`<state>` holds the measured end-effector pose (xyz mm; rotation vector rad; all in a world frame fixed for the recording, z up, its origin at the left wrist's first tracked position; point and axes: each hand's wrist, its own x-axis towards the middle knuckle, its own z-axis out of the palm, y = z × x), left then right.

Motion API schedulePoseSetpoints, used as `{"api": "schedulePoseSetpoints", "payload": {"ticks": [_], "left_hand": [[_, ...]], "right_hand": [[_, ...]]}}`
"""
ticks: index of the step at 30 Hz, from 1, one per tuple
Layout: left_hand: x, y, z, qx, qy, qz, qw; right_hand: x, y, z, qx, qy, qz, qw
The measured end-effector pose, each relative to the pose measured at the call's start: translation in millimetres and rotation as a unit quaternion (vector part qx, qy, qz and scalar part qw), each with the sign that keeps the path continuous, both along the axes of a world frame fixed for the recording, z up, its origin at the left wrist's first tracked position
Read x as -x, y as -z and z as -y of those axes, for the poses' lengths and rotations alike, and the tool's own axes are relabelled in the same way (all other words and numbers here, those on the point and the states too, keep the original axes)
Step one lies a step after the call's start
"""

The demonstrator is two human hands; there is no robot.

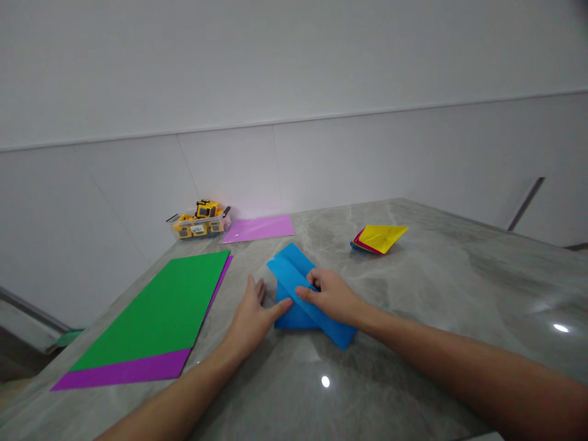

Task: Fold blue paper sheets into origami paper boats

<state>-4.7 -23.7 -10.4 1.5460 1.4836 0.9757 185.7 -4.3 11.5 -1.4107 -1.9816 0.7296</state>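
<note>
A folded sheet of blue paper lies on the grey table in front of me, with a long folded band crossing it at a slant. My right hand is closed on the band's right side, thumb on top and fingers curled at the fold. At the paper's lower left is my left hand, its thumb touching the paper and its other fingers spread apart beside it. The underside of the paper is hidden.
Left lie green paper and purple paper, the green on top. Farther back are a pink sheet and a clear bin of yellow toy vehicles. Folded yellow paper with red and blue pieces sits right on the marbled table.
</note>
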Motion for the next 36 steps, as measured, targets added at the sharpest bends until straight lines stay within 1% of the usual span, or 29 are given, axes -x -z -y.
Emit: {"api": "schedulePoseSetpoints", "payload": {"ticks": [1,2,3,4,6,7,8,10,12,17,19,22,24,26,28,30,32,33,34,35,36], "left_hand": [[-0.5,-2.1,0.1,0.035,0.033,0.090,0.995],[-0.9,-3.7,0.9,0.067,0.069,0.160,0.982],[-1.2,-4.7,2.2,0.093,0.101,0.207,0.969],[-1.1,-5.2,3.8,0.111,0.127,0.231,0.958],[-0.5,-4.8,7.2,0.125,0.144,0.236,0.953],[-0.2,-4.2,8.5,0.127,0.144,0.231,0.954],[0.2,-3.7,9.4,0.127,0.139,0.223,0.956],[0.1,-3.0,10.5,0.126,0.128,0.211,0.961],[-0.7,-3.0,10.8,0.124,0.121,0.207,0.963],[-0.1,-6.2,11.4,0.113,0.122,0.203,0.965],[3.0,-8.7,11.8,0.119,0.132,0.192,0.965],[8.0,-12.5,13.8,0.171,0.178,0.184,0.951],[8.9,-13.5,16.0,0.198,0.211,0.203,0.935],[7.4,-12.8,18.1,0.202,0.232,0.238,0.921],[4.8,-10.7,18.6,0.197,0.238,0.266,0.913],[3.4,-8.6,16.5,0.195,0.221,0.252,0.922],[5.0,-8.6,12.2,0.158,0.159,0.210,0.952],[7.0,-10.0,9.8,0.111,0.116,0.182,0.970],[9.5,-12.6,7.9,0.041,0.067,0.149,0.986],[12.2,-16.2,6.8,-0.044,0.029,0.107,0.993],[14.6,-20.6,6.9,-0.137,0.000,0.052,0.989]], "right_hand": [[0.2,-0.6,0.5,0.009,-0.012,-0.048,0.999],[0.5,-0.6,1.4,0.027,-0.030,-0.096,0.995],[0.9,0.1,2.8,0.053,-0.054,-0.141,0.987],[1.2,1.3,4.3,0.085,-0.082,-0.180,0.977],[1.5,4.7,7.0,0.154,-0.128,-0.233,0.952],[1.4,6.4,7.9,0.184,-0.138,-0.244,0.942],[1.3,8.1,8.5,0.208,-0.139,-0.247,0.936],[1.1,10.4,8.6,0.235,-0.124,-0.240,0.934],[1.0,11.5,8.4,0.226,-0.109,-0.225,0.942],[1.1,10.2,10.7,0.139,-0.102,-0.178,0.969],[1.3,9.2,12.9,0.108,-0.093,-0.161,0.977],[2.5,7.9,16.9,0.074,-0.089,-0.132,0.984],[3.7,7.1,19.3,0.073,-0.090,-0.104,0.988],[4.6,6.4,20.7,0.077,-0.094,-0.068,0.990],[4.3,5.4,20.5,0.062,-0.116,-0.038,0.991],[2.5,3.8,19.5,0.027,-0.147,-0.018,0.989],[-0.2,1.7,18.9,0.019,-0.175,0.002,0.984],[-1.6,0.5,19.2,0.030,-0.190,0.014,0.981],[-2.7,-1.0,20.1,0.050,-0.207,0.029,0.977],[-3.6,-2.6,21.4,0.073,-0.225,0.042,0.971],[-4.0,-4.3,23.1,0.092,-0.241,0.055,0.965]]}}
